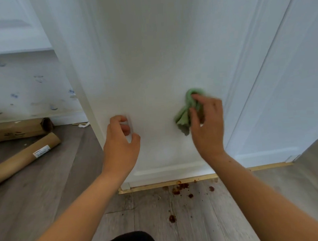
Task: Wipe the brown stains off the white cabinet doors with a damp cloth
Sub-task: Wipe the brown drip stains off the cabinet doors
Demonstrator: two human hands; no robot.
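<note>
Head view: grips bunched green cloth (185, 110) in right hand (208, 125), fingers curled round it, pressed to lower panel of tall white cabinet door (150, 55), long axis running down the panel. Rests left hand (121, 141) empty, fingers loosely curled, against same panel, well left of cloth. Probably needs downward strokes next, toward bottom rail above brown splatter (180, 188) on grey floor (236, 209).

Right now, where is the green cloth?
In the head view, the green cloth is bunched in the right hand, low on the white cabinet door, right of the left hand.
</note>
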